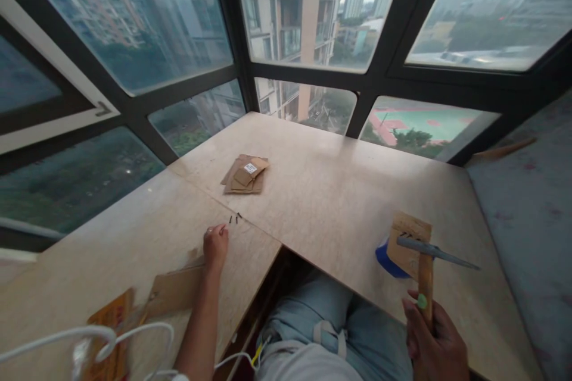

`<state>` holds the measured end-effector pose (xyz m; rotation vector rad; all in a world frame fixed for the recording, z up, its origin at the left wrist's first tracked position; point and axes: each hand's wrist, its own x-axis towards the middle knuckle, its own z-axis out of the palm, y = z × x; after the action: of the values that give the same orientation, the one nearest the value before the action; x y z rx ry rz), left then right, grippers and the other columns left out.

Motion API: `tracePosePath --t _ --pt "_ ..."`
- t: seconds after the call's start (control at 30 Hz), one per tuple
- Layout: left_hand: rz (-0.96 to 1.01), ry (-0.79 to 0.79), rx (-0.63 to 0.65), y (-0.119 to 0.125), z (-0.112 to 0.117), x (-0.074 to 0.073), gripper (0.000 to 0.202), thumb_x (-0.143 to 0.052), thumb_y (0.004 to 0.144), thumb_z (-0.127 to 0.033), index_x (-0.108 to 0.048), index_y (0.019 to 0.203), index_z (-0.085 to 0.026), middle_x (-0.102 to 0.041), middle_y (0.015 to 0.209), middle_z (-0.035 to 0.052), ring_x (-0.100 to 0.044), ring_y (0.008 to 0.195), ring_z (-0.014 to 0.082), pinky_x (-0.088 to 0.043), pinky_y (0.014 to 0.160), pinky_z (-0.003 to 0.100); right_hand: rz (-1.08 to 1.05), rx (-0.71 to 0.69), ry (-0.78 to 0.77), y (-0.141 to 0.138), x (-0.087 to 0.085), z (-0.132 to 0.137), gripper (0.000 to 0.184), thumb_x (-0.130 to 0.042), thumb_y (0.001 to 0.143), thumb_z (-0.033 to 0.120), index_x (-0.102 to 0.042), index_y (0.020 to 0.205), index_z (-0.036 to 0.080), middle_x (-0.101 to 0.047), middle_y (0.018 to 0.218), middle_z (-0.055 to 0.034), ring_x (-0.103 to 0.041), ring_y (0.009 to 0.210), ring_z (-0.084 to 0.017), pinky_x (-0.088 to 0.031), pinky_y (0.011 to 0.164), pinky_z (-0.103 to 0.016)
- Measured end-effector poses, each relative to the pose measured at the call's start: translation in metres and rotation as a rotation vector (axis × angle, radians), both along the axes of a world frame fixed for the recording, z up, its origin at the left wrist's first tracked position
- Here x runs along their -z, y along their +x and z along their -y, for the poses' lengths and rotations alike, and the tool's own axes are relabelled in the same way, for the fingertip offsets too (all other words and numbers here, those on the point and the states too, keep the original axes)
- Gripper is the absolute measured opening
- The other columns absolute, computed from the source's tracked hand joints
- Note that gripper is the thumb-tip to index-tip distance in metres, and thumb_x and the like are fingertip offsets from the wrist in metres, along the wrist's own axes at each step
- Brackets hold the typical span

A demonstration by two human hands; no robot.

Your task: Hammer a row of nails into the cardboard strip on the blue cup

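In my right hand (435,339) is a hammer (426,286), gripped round its wooden handle with the long grey head uppermost. Behind the hammer, a piece of brown cardboard (404,250) rests on a blue object (389,261), with small dark pieces on the cardboard. My left hand (216,245) is low over the tabletop at the left, its fingers drawn together; whatever they may pinch is too small to make out. Just beyond its fingertips lie several small dark nails or screws (236,219).
Stacked cardboard pieces (245,181) with a white label lie farther back on the pale tabletop (322,190). A cardboard sheet (172,292), an orange packet (109,333) and a white cable (58,336) are at the lower left. Windows border the table; a cut-out edge faces my lap.
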<state>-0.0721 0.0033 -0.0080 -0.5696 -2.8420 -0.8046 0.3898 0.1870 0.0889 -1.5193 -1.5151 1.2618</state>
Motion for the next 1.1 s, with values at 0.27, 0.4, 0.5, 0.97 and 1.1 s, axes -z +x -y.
tracePosePath --t 0.27,0.4,0.5,0.97,1.1 --pt "-0.025 0.060 0.079 -0.019 -0.017 0.011 0.023 -0.054 0.081 -0.024 -0.076 0.086 -0.019 -0.071 0.091 0.0123 -0.062 0.088 0.0261 -0.049 0.084 0.037 0.003 -0.022 -0.011 -0.010 0.005 0.002 0.061 -0.067 0.075 0.067 -0.060 0.110 0.017 -0.042 0.038 0.0101 -0.039 0.032 -0.011 -0.036 0.033 -0.020" --pt "-0.035 0.147 0.059 -0.018 -0.018 0.007 0.021 -0.053 0.083 -0.024 -0.073 0.083 -0.018 -0.072 0.092 0.0137 -0.063 0.088 0.0272 -0.049 0.084 0.039 -0.011 -0.042 -0.008 -0.013 0.009 0.003 0.060 -0.066 0.077 0.066 -0.060 0.111 0.017 -0.041 0.038 0.0104 -0.038 0.031 -0.010 -0.035 0.032 -0.020" --pt "-0.021 0.238 0.035 -0.011 -0.021 0.000 0.024 -0.048 0.086 -0.026 -0.070 0.086 -0.018 -0.073 0.092 0.0132 -0.066 0.086 0.0255 -0.051 0.081 0.038 0.003 -0.035 -0.002 -0.013 0.011 0.001 0.059 -0.067 0.077 0.065 -0.060 0.111 0.016 -0.042 0.038 0.0102 -0.039 0.030 -0.011 -0.036 0.032 -0.020" --pt "0.755 0.860 0.356 0.126 -0.168 -0.066 0.043 -0.078 0.065 -0.042 -0.074 0.098 -0.014 -0.074 0.086 0.0059 -0.063 0.064 0.0128 -0.055 0.062 0.026 -0.143 0.117 0.019 0.006 0.009 -0.009 0.053 -0.063 0.082 0.062 -0.057 0.110 0.016 -0.041 0.036 0.0129 -0.034 0.025 -0.008 -0.029 0.028 -0.017" --pt "0.692 0.725 0.685 0.169 -0.214 -0.081 0.031 -0.073 0.074 -0.044 -0.075 0.090 -0.018 -0.075 0.082 0.0059 -0.067 0.072 0.0172 -0.057 0.068 0.030 -0.167 0.224 0.025 0.025 0.005 -0.006 0.053 -0.064 0.081 0.061 -0.057 0.109 0.016 -0.042 0.037 0.0126 -0.035 0.026 -0.008 -0.029 0.028 -0.017"
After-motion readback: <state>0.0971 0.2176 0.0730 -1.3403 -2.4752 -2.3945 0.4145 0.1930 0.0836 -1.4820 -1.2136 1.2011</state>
